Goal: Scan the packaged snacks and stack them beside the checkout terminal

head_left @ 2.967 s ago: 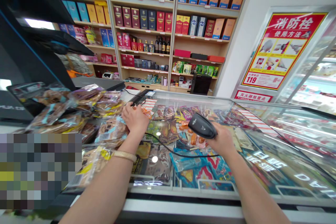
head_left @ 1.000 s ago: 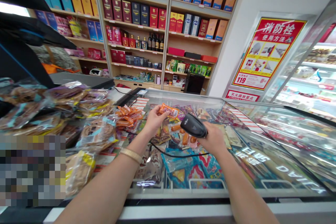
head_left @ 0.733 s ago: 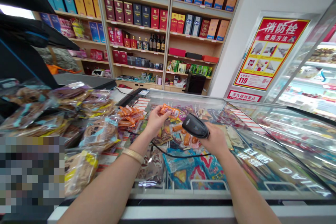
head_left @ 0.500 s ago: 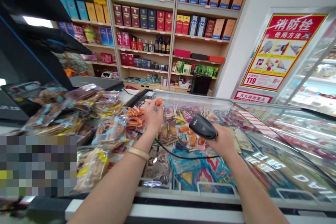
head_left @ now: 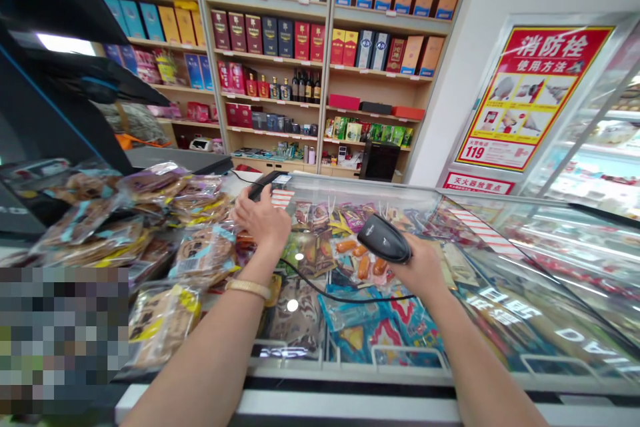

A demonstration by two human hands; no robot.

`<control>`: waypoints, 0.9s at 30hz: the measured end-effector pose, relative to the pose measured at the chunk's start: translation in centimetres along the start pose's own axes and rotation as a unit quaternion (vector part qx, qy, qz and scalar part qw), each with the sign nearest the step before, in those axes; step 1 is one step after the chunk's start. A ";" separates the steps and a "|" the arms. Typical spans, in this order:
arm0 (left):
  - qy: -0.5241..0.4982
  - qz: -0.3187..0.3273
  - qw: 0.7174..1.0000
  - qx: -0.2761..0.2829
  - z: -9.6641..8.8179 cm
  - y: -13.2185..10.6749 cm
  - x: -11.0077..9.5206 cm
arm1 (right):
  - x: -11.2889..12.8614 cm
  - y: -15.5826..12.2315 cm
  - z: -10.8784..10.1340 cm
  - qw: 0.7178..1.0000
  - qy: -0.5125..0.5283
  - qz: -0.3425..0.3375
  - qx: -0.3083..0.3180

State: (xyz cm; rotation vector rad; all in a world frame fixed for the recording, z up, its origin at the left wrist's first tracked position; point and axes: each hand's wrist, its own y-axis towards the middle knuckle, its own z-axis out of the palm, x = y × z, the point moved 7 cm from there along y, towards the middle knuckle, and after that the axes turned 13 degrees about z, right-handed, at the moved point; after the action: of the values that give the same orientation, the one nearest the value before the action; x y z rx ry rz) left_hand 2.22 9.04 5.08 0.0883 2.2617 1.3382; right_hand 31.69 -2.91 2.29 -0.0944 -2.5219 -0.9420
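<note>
My right hand (head_left: 423,263) is closed round the handle of a black barcode scanner (head_left: 385,240), held above the glass lid with its head to the left. A black cable (head_left: 340,298) runs from the left across the lid. At the left end of the lid, my left hand (head_left: 265,217) reaches down over a pile of small orange-wrapped packets (head_left: 245,243), mostly hidden behind it. Its fingers are curled with the tips out of sight; what they hold, if anything, is hidden. Beside this hand lie clear bags of flat brown food (head_left: 205,253).
Under the glass of the chest freezer (head_left: 300,370) lie sausage packs (head_left: 364,265) and blue bags (head_left: 350,313). A dark monitor (head_left: 55,0) overhangs at left. Shelves with boxes (head_left: 270,37) stand behind. A red fire-hydrant notice (head_left: 533,97) hangs at right.
My left hand has moved left and down onto the orange packets; the small orange packet at its fingertips no longer shows. My right hand holds the scanner almost still. The view has shifted slightly.
</note>
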 end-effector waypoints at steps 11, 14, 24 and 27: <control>-0.196 0.364 0.809 0.417 7.4 -9.3 -9.9 | 0.0 0.0 0.0 1.000 0.002 0.009 0.004; -0.167 0.345 0.814 0.436 8.1 -9.6 -9.3 | 0.0 0.0 0.0 1.000 0.003 0.010 0.006; -0.223 0.141 0.893 0.364 8.3 -6.3 -6.3 | -0.1 0.1 0.2 1.000 0.002 0.009 0.013; -0.276 0.069 0.908 0.307 8.4 -5.4 -5.1 | -0.1 0.1 0.3 1.000 -0.001 0.012 0.016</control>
State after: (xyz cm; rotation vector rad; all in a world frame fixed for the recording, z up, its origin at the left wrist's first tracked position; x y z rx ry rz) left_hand 11.53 11.44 -0.70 0.7549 2.0953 0.5026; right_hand 31.70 -2.67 2.13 -0.1155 -2.5318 -0.8916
